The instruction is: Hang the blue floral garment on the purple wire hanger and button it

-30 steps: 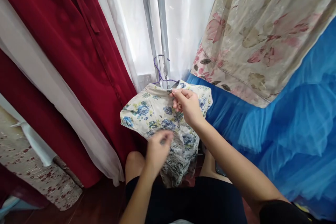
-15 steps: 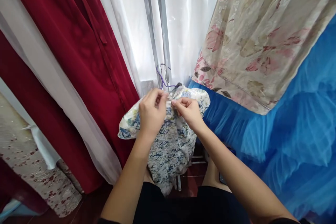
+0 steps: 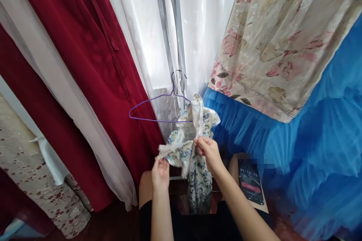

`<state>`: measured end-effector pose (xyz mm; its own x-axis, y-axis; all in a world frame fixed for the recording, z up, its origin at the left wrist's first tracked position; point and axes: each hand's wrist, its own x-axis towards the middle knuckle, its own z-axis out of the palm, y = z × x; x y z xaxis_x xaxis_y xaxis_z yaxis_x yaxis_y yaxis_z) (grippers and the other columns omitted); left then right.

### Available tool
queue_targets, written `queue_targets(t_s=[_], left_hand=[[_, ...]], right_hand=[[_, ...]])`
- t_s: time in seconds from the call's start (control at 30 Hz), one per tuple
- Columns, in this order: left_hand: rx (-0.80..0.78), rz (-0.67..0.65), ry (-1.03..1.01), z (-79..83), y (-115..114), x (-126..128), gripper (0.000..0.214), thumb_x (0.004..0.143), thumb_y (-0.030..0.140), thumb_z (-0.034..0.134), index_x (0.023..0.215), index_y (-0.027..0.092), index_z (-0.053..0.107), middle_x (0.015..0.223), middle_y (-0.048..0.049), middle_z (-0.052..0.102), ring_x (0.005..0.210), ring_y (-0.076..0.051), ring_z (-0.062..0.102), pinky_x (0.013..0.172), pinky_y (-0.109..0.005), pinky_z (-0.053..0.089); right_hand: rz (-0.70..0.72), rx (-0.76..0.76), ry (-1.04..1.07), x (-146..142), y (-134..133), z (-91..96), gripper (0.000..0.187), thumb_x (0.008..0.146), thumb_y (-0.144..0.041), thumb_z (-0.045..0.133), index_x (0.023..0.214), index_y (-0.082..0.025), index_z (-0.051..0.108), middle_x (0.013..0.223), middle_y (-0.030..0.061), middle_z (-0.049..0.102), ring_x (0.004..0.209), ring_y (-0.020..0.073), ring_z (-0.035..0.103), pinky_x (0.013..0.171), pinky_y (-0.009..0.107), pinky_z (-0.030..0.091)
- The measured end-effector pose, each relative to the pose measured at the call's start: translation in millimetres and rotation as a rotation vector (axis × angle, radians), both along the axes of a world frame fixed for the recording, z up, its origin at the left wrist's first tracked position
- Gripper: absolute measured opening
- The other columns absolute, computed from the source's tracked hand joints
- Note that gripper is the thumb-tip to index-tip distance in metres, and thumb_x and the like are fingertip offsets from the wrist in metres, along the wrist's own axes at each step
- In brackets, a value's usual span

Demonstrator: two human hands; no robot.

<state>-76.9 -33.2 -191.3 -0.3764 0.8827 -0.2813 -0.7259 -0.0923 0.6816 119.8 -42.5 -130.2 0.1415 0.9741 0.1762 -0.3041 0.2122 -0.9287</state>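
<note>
A white garment with a blue and yellow floral pattern (image 3: 200, 184) hangs by one side from a purple wire hanger (image 3: 149, 98). The hanger's left arm is bare; its right arm goes into the garment. Down at the left, my left hand (image 3: 160, 171) pinches a loose edge of the cloth and holds it out. My right hand (image 3: 207, 150) pinches the garment's opening near its middle. The hanger's hook is at a grey metal pole (image 3: 177, 37). Lower folds of the garment fall between my knees.
Red and white long garments (image 3: 93, 83) hang at the left. A floral beige cloth (image 3: 263, 52) and blue tulle (image 3: 319, 147) hang at the right. A phone (image 3: 250, 180) showing a timer lies on my right thigh. White cloth hangs behind the pole.
The garment's left side has come off the hanger, baring its left arm. My left hand has moved down with the cloth edge; my right hand has moved lower. The phone now shows.
</note>
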Motion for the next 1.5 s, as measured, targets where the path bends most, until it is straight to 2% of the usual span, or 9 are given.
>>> queue_targets(t_s=[0.1, 0.23, 0.4, 0.57, 0.7, 0.87, 1.03, 1.23, 1.5], left_hand=[[-0.026, -0.034, -0.053, -9.8, -9.1, 34.2, 0.016, 0.089, 0.016, 0.062, 0.074, 0.017, 0.058, 0.068, -0.002, 0.057, 0.07, -0.013, 0.064, 0.076, -0.026, 0.056], [0.265, -0.15, 0.026, 29.5, -20.9, 66.6, 0.014, 0.086, 0.026, 0.072, 0.082, 0.015, 0.064, 0.081, -0.0026, 0.063, 0.08, -0.012, 0.063, 0.083, -0.025, 0.052], [0.477, -0.373, 0.545, 69.8, -63.5, 106.1, 0.024, 0.09, 0.036, 0.069, 0.079, 0.015, 0.065, 0.075, -0.0015, 0.061, 0.073, -0.013, 0.057, 0.072, -0.024, 0.048], [0.488, -0.282, 0.935, 80.6, -85.5, 110.7, 0.026, 0.092, 0.043, 0.065, 0.095, 0.018, 0.071, 0.095, -0.008, 0.067, 0.094, -0.022, 0.064, 0.085, -0.031, 0.05], [0.572, -0.589, 1.007, 67.8, -90.0, 95.0, 0.05, 0.096, 0.058, 0.05, 0.126, 0.021, 0.064, 0.127, -0.0128, 0.064, 0.116, -0.028, 0.06, 0.1, -0.036, 0.047], [0.375, -0.978, 1.296, 18.3, -108.4, 83.8, 0.041, 0.084, 0.053, 0.069, 0.108, 0.02, 0.074, 0.097, -0.0074, 0.074, 0.094, -0.028, 0.068, 0.087, -0.036, 0.051], [0.299, -0.843, 1.453, -1.9, -105.2, 55.0, 0.025, 0.086, 0.041, 0.067, 0.102, 0.023, 0.076, 0.097, -0.0053, 0.076, 0.09, -0.027, 0.07, 0.08, -0.032, 0.05], [0.414, -0.439, 1.613, 44.5, -72.1, 36.8, 0.025, 0.098, 0.041, 0.053, 0.089, 0.021, 0.066, 0.088, -0.0052, 0.067, 0.083, -0.021, 0.062, 0.073, -0.029, 0.043], [0.415, -0.322, 1.827, 66.0, -43.3, 7.6, 0.038, 0.098, 0.041, 0.05, 0.066, 0.02, 0.048, 0.072, -0.0016, 0.052, 0.073, -0.018, 0.053, 0.069, -0.029, 0.037]], right_hand=[[-0.153, -0.08, 0.022, 19.0, -19.5, -48.0, 0.039, 0.081, -0.047, 0.07, 0.055, -0.021, 0.056, 0.046, -0.0045, 0.041, 0.043, 0.0113, 0.03, 0.045, 0.026, 0.022], [-0.058, -0.097, -0.209, 46.3, -42.1, -84.8, 0.035, 0.077, -0.046, 0.077, 0.061, -0.021, 0.059, 0.055, -0.0024, 0.047, 0.053, 0.0162, 0.043, 0.053, 0.029, 0.036], [0.322, 0.09, -0.197, 54.0, -59.1, -40.7, 0.046, 0.075, -0.04, 0.081, 0.117, -0.026, 0.067, 0.107, 0.0052, 0.066, 0.104, 0.0264, 0.06, 0.093, 0.036, 0.047], [0.523, -0.019, -0.156, 50.1, -81.5, -7.2, 0.026, 0.086, -0.042, 0.073, 0.099, -0.02, 0.071, 0.085, 0.0028, 0.066, 0.08, 0.0206, 0.06, 0.079, 0.032, 0.049], [0.518, -0.12, -0.085, 60.7, -93.6, -13.2, 0.028, 0.084, -0.046, 0.075, 0.091, -0.02, 0.072, 0.077, 0.0017, 0.065, 0.065, 0.0158, 0.055, 0.062, 0.027, 0.045], [0.341, -0.169, 0.006, 95.7, -92.2, -1.7, 0.033, 0.068, -0.048, 0.086, 0.078, -0.019, 0.075, 0.068, 0.0052, 0.068, 0.055, 0.0181, 0.059, 0.053, 0.029, 0.045], [0.142, -0.047, -0.187, 136.1, -48.9, 38.8, 0.028, 0.071, -0.044, 0.085, 0.078, -0.018, 0.077, 0.069, 0.0069, 0.072, 0.055, 0.019, 0.061, 0.051, 0.028, 0.045], [-0.097, 0.167, -0.229, 145.8, 66.7, 98.0, 0.03, 0.061, -0.041, 0.088, 0.065, -0.019, 0.068, 0.057, -0.0014, 0.061, 0.049, 0.0133, 0.052, 0.049, 0.026, 0.04], [0.303, -0.024, -0.304, 71.0, 134.7, 121.9, 0.034, 0.069, -0.043, 0.086, 0.068, -0.017, 0.065, 0.055, -0.0006, 0.065, 0.046, 0.0141, 0.057, 0.044, 0.024, 0.044]])
